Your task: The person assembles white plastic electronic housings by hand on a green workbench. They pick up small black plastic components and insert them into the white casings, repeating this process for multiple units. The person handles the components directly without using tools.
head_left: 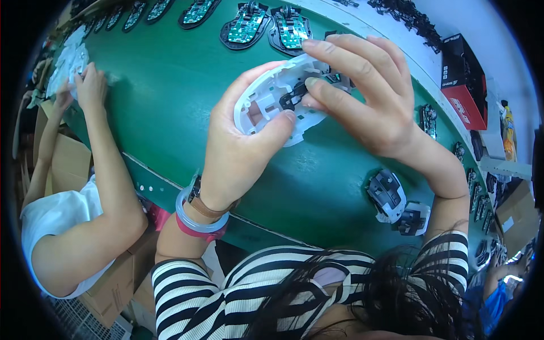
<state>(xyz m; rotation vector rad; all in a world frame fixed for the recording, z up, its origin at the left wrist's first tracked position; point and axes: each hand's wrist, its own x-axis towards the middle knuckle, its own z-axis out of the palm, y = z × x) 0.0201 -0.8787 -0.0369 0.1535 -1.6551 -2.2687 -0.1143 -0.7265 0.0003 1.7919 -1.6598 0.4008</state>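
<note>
My left hand [235, 141] is wrapped round a white plastic mouse shell [306, 126], held tilted above the green table with its hollow inner side showing. The left thumb lies inside the rim, beside a small black plastic part [289, 101] set within the shell. From the right, my right hand [374, 96] reaches over the shell, its thumb and a fingertip at the black part's upper end. The right forefinger rests by the shell's far edge, and the other fingers arch above. A bit of green circuit board shows under the right hand, mostly hidden.
Mouse bases with green circuit boards [245, 28] line the table's [170, 102] far edge. Two grey-and-white mouse shells [387, 195] lie near my right forearm. A black-and-red box [463, 82] stands beyond the right edge. At left, another person's hands [90, 88] handle white pieces.
</note>
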